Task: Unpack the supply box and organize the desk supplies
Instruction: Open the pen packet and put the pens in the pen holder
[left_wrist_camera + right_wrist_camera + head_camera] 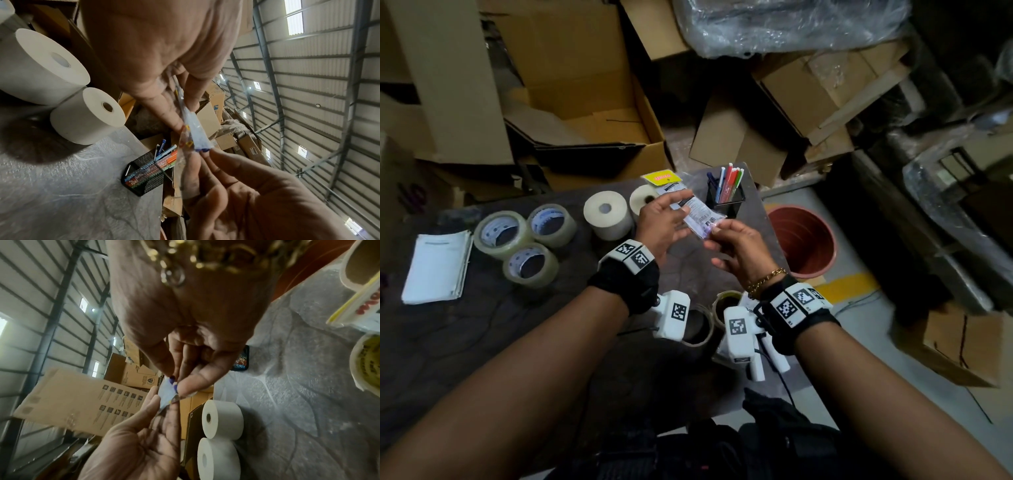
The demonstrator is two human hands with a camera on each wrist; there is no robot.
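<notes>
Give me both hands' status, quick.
Left hand: holds the upper part of the clear pen packet.
Right hand: pinches the packet's lower end between thumb and fingertips.

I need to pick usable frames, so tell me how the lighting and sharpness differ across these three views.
Head view: dim and underexposed, the clear packet slightly motion-blurred between the left hand and right hand, edges bent by the wide lens. Left wrist view: bright roof skylights, palm soft and too close to focus. Right wrist view: the gold bracelet blurred, paper rolls fairly sharp.
</notes>
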